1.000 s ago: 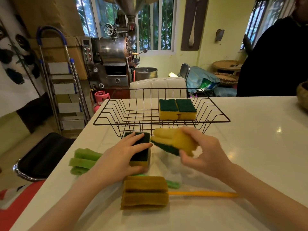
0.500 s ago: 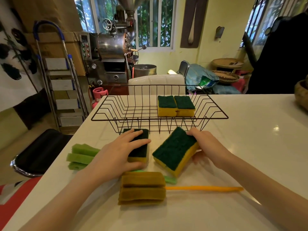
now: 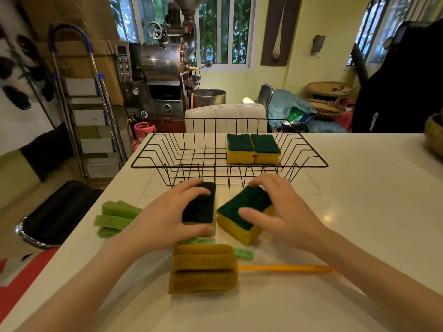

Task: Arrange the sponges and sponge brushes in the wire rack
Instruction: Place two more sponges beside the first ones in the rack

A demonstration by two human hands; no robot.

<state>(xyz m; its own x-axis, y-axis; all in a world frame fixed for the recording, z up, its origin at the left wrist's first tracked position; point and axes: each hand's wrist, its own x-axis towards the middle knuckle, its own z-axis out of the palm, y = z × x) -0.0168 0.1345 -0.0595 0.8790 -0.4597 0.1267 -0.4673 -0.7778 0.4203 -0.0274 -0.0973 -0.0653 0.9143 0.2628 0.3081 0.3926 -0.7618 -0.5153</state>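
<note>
A black wire rack stands on the white table and holds two yellow sponges with green scouring tops, side by side at its right. In front of the rack, my left hand grips a dark-topped sponge resting on the table. My right hand grips a second yellow and green sponge, which lies green side up. Nearer to me lies an orange sponge brush with a long orange handle. A green sponge brush lies at the left; its handle is mostly hidden under my left hand.
The table's left edge runs close to the green brush, with a black stool below it. A woven basket sits at the table's far right edge. A person in black stands behind the table at the right.
My right hand turned its sponge green side up and lowered it onto the table, then shifted to grasp it from above. My left hand stayed on the dark-topped sponge.
</note>
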